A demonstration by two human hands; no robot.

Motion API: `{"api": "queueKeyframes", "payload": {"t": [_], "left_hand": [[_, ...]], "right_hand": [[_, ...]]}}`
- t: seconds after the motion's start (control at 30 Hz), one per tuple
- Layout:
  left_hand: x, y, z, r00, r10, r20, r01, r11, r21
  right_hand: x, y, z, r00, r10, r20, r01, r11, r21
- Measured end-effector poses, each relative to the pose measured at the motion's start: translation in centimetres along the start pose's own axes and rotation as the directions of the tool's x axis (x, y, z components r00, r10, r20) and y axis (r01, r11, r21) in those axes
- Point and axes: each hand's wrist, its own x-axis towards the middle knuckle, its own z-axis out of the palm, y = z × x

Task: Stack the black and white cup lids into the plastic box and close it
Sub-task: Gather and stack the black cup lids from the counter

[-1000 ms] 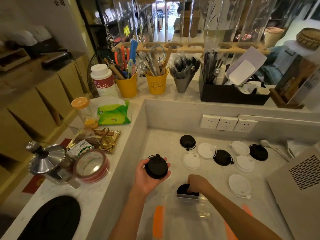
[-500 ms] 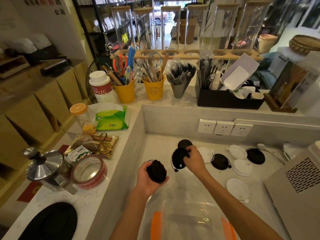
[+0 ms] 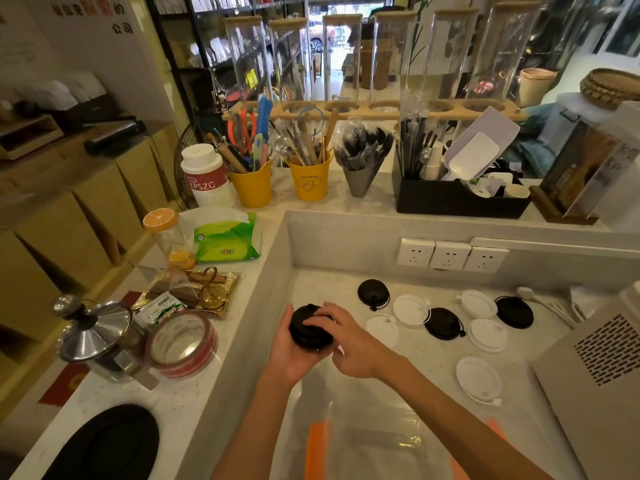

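Observation:
A small stack of black lids (image 3: 304,336) rests in my left hand (image 3: 291,358), which cups it from below. My right hand (image 3: 349,341) lies on top of the stack, fingers pressing a black lid onto it. On the lower counter beyond lie three black lids (image 3: 373,293) (image 3: 443,323) (image 3: 514,311) and several white lids (image 3: 411,308) (image 3: 486,335) (image 3: 478,378). The clear plastic box (image 3: 377,445) with orange clips (image 3: 316,448) stands at the bottom, under my arms.
A grey appliance (image 3: 595,372) with a vent fills the right side. Wall sockets (image 3: 450,256) sit on the back step. A white spoon (image 3: 530,294) lies at the far right. On the raised ledge left stand a steel pot (image 3: 97,334) and a tape roll (image 3: 181,344).
My right hand picked a black lid off the counter and brought it left onto the stack in my left hand. The view has tilted slightly.

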Motion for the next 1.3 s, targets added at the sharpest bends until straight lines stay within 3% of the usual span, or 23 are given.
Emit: {"api": "queueKeyframes", "payload": {"t": [0.13, 0.3, 0.57, 0.67, 0.83, 0.9, 1.0, 1.1, 1.3], "left_hand": [[0.0, -0.8, 0.0, 0.992, 0.124, -0.018, -0.119, 0.977, 0.176], [0.2, -2.2, 1.1, 0.981, 0.187, -0.050, -0.164, 0.941, 0.298], [1.1, -1.8, 1.0, 0.989, 0.123, -0.078, -0.069, 0.867, 0.493], [2.1, -2.2, 1.1, 0.985, 0.118, -0.130, -0.047, 0.891, 0.452], [4.1, -2.4, 0.4, 0.983, 0.093, -0.161, -0.042, 0.955, 0.294], [5.1, -1.9, 0.0, 0.980, 0.077, -0.184, -0.031, 0.971, 0.238], [6.6, -0.8, -0.5, 0.978, 0.060, -0.198, -0.027, 0.986, 0.166], [7.7, -0.2, -1.0, 0.975, 0.044, -0.218, -0.020, 0.994, 0.110], [9.0, 0.6, -2.8, 0.977, 0.005, -0.214, -0.003, 1.000, 0.012]], "right_hand": [[0.2, -0.3, 0.4, 0.970, 0.244, -0.008, -0.229, 0.921, 0.315], [1.1, -0.3, 0.6, 0.884, 0.463, -0.065, -0.408, 0.832, 0.375], [0.3, 1.7, -0.6, 0.924, 0.383, 0.004, -0.372, 0.896, 0.243], [0.8, 2.2, -0.7, 0.902, 0.432, 0.023, -0.426, 0.877, 0.223], [3.4, 4.3, -3.0, 0.873, 0.447, 0.195, -0.485, 0.838, 0.251], [5.1, 5.9, -4.4, 0.859, 0.482, 0.170, -0.509, 0.838, 0.197], [7.7, 9.9, -6.2, 0.819, 0.568, 0.083, -0.568, 0.823, -0.028], [9.4, 14.2, -7.1, 0.758, 0.644, 0.104, -0.616, 0.759, -0.212], [10.3, 18.8, -6.2, 0.719, 0.614, 0.326, -0.358, 0.729, -0.583]]}}
